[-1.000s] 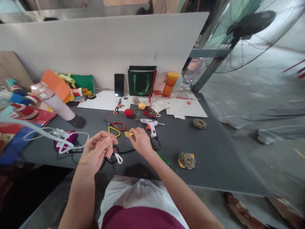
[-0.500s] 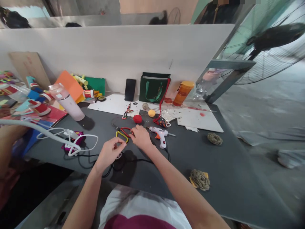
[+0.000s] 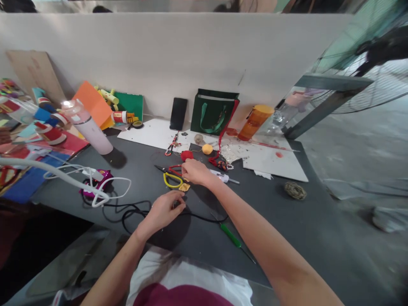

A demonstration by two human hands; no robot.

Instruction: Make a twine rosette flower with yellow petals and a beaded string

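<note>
My left hand is over the near middle of the dark table, thumb and forefinger pinched; whatever is between them is too small to make out. A small yellowish piece lies just beyond its fingertips. Curled together, the fingers of my right hand are at the scissors, which have one red and one yellow loop. Whether they grip anything is hidden. Right behind these fingers sits a red yarn ball. A white glue gun is partly covered by my right wrist. Near my right forearm lies a green-handled thin metal tool.
A black cable crosses under my hands. Along the back stand a pink bottle, a phone, a green gift bag and an orange bottle. A rope coil lies at right, a yellow ball behind.
The view has shifted. My left hand has moved right and nearer to me; my right hand has shifted slightly away. The green tool and yellowish piece now show, while the nearer rope coil no longer does.
</note>
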